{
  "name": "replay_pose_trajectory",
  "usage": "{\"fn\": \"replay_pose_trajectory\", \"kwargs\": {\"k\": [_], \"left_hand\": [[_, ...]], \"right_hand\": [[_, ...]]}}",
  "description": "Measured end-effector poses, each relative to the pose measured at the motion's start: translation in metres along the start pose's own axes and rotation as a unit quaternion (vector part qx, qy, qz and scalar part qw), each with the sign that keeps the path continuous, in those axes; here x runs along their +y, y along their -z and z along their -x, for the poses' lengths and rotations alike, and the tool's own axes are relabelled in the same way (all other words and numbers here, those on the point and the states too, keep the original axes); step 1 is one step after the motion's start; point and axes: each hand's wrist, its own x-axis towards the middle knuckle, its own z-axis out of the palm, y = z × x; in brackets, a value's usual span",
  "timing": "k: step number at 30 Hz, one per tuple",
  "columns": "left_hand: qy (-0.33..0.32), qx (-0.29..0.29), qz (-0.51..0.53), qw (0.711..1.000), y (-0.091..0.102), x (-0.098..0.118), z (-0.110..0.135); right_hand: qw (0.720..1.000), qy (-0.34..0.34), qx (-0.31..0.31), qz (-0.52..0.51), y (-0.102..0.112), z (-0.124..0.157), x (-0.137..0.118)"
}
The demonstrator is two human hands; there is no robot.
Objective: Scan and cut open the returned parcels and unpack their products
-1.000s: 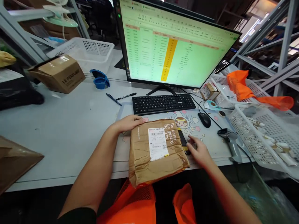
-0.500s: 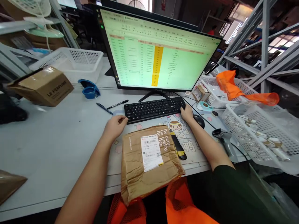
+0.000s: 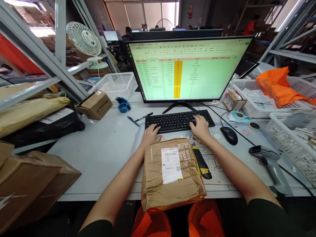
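Both of my hands rest on the black keyboard [image 3: 176,120] in front of the monitor [image 3: 189,69], which shows a green spreadsheet. My left hand [image 3: 151,134] lies on the keyboard's left end and my right hand [image 3: 200,126] on its right part, fingers spread over the keys, neither holding anything. Between my forearms a brown paper parcel [image 3: 170,172] with a white shipping label lies flat at the desk's front edge. A black and yellow utility knife [image 3: 201,161] lies just right of the parcel.
A black mouse [image 3: 229,135] and a grey barcode scanner [image 3: 269,161] lie to the right. White baskets [image 3: 291,138] stand at right, one holding orange fabric [image 3: 278,85]. A small cardboard box [image 3: 95,105], blue tape dispenser [image 3: 122,105], two pens [image 3: 138,119] and stacked parcels [image 3: 29,177] are left.
My right hand left the knife beside the parcel and went to the keyboard. My left hand moved off the parcel's top edge onto the keys. The view tilted up.
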Motion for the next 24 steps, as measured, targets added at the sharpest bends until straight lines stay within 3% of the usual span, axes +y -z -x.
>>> {"fn": "replay_pose_trajectory", "kwargs": {"k": [4, 8, 15, 24], "left_hand": [[0.016, 0.010, -0.015, 1.000, 0.001, 0.002, -0.001], [0.017, 0.011, -0.021, 1.000, 0.000, 0.010, -0.006], [0.044, -0.001, -0.034, 0.998, -0.004, 0.023, 0.000], [0.035, 0.014, -0.015, 0.999, -0.002, 0.021, -0.006]], "right_hand": [[0.993, 0.085, -0.075, -0.019, -0.017, -0.010, -0.043], [0.987, 0.123, -0.101, -0.016, -0.033, -0.018, -0.064], [0.980, 0.153, -0.127, -0.010, -0.041, -0.021, -0.064], [0.974, 0.178, -0.139, 0.007, -0.038, -0.017, -0.065]]}}
